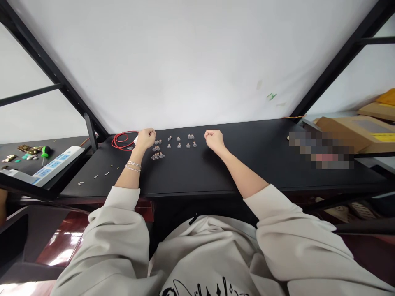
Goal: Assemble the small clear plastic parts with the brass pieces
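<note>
My left hand [146, 138] is closed in a loose fist on the black table [191, 174], near the wall. Close to its right lie small clear pieces with pinkish-brown parts [158, 155], shaped like in-ear earpieces, in small clusters. More such pieces [179, 145] are spread in two rough rows between my hands. Farther right, my right hand [214, 141] also rests as a fist, apart from these pieces. Nothing sticks out of either fist. A coiled red cable [119, 142] and a white tag-like piece [135, 139] lie just left of my left hand.
Several tiny slim pieces [95, 176] lie at the table's left front. Beyond the black frame [91, 131] are a white power strip [57, 166] and a green-handled screwdriver [45, 152]. A cardboard box [345, 131] stands at the right, beside a blurred-out patch. A white wall [197, 61] rises behind.
</note>
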`<state>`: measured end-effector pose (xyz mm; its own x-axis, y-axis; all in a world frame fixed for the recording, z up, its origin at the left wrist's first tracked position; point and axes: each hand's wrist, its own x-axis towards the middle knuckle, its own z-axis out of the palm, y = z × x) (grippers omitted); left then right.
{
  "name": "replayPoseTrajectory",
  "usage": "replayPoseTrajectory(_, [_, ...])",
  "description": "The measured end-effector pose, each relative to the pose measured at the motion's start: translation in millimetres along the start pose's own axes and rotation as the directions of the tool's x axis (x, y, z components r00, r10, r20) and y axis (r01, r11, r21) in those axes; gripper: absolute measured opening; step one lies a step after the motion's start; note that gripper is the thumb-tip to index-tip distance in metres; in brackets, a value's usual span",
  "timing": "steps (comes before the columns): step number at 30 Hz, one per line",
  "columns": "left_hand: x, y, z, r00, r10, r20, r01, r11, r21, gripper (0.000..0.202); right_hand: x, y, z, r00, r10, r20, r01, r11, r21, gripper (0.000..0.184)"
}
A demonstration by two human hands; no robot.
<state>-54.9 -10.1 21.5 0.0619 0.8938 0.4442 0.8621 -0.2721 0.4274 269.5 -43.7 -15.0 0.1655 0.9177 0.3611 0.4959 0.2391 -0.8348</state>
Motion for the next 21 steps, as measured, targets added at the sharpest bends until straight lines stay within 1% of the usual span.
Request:
replayPoseTrajectory(1, [-1, 1, 0.9, 1.0, 0.013, 0.028, -0.012, 1.0, -0.026, 0.02, 0, 0, 1, 1.0, 0.007, 0.019, -0.007, 1.0, -0.009, 0.022])
replayPoseTrajectory(3, [-4, 5, 3.9, 0.99, 0.08, 0.116, -0.071, 0.994, -0.081, 0.02, -1, -1, 3, 0.997, 0.005, 0.079, -0.002, 0.999, -0.039, 0.023])
replayPoseTrajectory(4, [-6, 7, 5.9, 0.977, 0.131, 0.168, -0.115, 0.988, -0.103, 0.021, -1, -1, 5, 0.992, -0.008, 0.123, 0.015, 0.998, -0.054, 0.022])
replayPoseTrajectory(6, [-8, 12, 10.4, 0.937, 0.234, 0.258, -0.209, 0.971, -0.118, 0.024, -3, 0, 8, 0.973, -0.052, 0.225, 0.072, 0.994, -0.084, 0.022])
replayPoseTrajectory(8, [-9, 16, 14.9, 0.903, 0.287, 0.319, -0.271, 0.958, -0.096, 0.023, -4, 1, 11, 0.947, -0.102, 0.305, 0.147, 0.981, -0.13, 0.023])
replayPoseTrajectory(11, [-9, 19, 20.1, 0.886, 0.279, 0.371, -0.278, 0.959, -0.056, 0.019, -5, 4, 14, 0.924, -0.136, 0.357, 0.223, 0.951, -0.216, 0.023])
replayPoseTrajectory(14, [-10, 19, 21.9, 0.879, 0.254, 0.405, -0.249, 0.966, -0.064, 0.016, -5, 5, 15, 0.915, -0.142, 0.378, 0.245, 0.939, -0.24, 0.02])
replayPoseTrajectory(18, [-10, 18, 20.8, 0.88, 0.233, 0.414, -0.214, 0.972, -0.092, 0.015, -4, 5, 15, 0.921, -0.148, 0.361, 0.245, 0.94, -0.238, 0.018])
replayPoseTrajectory(21, [-9, 18, 19.9, 0.879, 0.227, 0.419, -0.201, 0.974, -0.106, 0.016, -3, 4, 14, 0.939, -0.125, 0.322, 0.198, 0.958, -0.206, 0.018])
